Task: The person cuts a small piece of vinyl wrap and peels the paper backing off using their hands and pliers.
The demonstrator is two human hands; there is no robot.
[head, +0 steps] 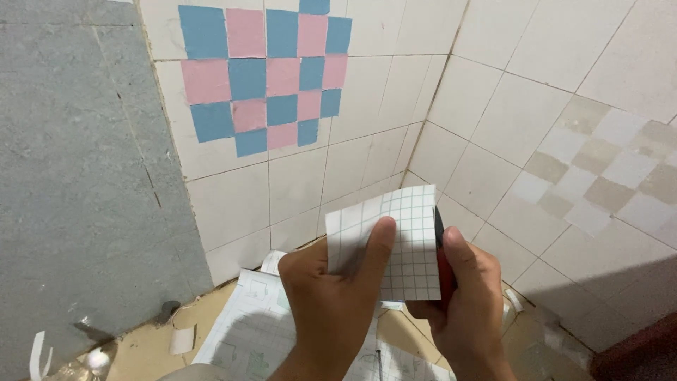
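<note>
Gridded backing sheet (402, 240) pinched between left hand (331, 296) and right hand (465, 310).

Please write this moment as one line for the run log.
left hand: grips gridded backing sheet | right hand: holds red-black tool behind sheet | wall: pink-blue checker squares

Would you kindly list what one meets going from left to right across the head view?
Grey wall panel → blue and pink chequered patch → left hand → gridded white sheet → right hand → beige chequered tiles.
</note>
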